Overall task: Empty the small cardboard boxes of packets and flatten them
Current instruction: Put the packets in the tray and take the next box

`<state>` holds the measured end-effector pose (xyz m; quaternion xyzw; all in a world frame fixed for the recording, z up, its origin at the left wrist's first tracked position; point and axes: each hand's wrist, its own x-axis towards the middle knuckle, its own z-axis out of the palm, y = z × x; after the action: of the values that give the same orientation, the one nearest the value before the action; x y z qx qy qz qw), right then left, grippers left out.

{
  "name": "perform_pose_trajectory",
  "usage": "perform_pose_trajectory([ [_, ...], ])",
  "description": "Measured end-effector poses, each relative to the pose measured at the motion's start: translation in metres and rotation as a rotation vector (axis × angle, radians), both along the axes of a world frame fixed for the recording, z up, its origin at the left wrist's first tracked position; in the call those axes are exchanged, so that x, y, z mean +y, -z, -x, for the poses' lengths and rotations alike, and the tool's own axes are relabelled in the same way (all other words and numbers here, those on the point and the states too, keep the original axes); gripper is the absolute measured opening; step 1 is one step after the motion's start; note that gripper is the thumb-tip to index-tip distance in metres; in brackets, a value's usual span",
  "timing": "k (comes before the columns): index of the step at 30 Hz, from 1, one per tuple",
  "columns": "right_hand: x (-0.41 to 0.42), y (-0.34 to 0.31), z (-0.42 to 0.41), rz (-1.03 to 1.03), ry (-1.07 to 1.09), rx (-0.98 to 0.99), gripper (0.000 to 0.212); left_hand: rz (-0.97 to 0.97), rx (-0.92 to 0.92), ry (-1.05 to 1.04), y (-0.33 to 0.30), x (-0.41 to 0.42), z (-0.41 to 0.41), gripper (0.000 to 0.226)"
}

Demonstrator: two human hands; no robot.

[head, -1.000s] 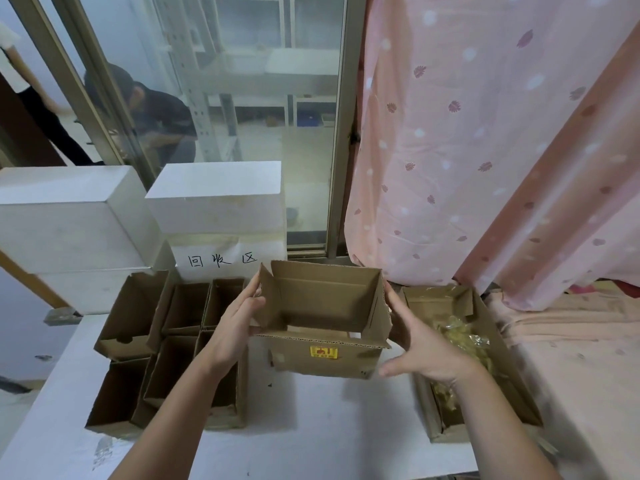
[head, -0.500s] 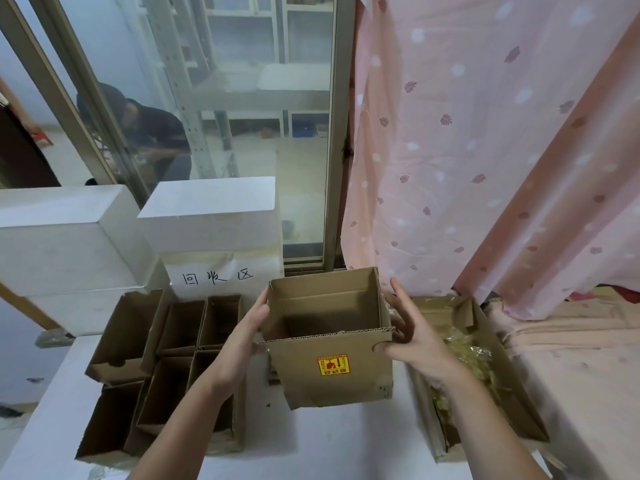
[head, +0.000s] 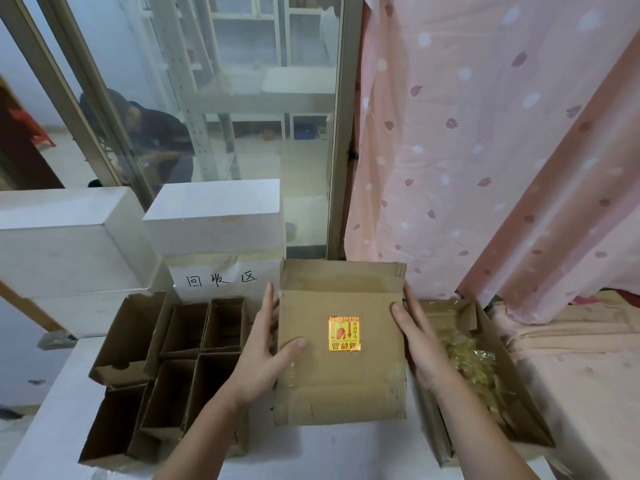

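The flattened box (head: 341, 344) lies pressed flat between the person's two hands, over the white table (head: 311, 452), its yellow sticker (head: 344, 333) facing up; the left hand (head: 263, 355) grips the box's left edge, fingers along the side and thumb laid on the top face; the right hand (head: 417, 341) grips the right edge in the same way, thumb on top near the upper corner; the hands stand apart, one at each side of the box. Left of the box sit the open empty boxes (head: 180, 368), grouped close together; right of the box lies an open carton (head: 485, 375) holding clear packets (head: 467, 362); behind the box, left, stands a white block with a handwritten label (head: 221, 280); behind it, right, hangs a pink curtain (head: 485, 150).
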<state>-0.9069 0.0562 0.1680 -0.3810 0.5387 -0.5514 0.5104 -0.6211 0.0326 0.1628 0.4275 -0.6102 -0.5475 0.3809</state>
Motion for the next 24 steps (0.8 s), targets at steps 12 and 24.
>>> perform_pose_trajectory([
  [12, 0.006, -0.013, -0.013, 0.104, -0.077, 0.449, 0.099, 0.019, -0.189, -0.262, 0.004, -0.006, -0.005, 0.119],
  [24, 0.022, -0.013, -0.007, 0.089, -0.162, 0.752, 0.12, -0.014, -0.245, -0.163, 0.001, -0.007, -0.009, 0.12],
])
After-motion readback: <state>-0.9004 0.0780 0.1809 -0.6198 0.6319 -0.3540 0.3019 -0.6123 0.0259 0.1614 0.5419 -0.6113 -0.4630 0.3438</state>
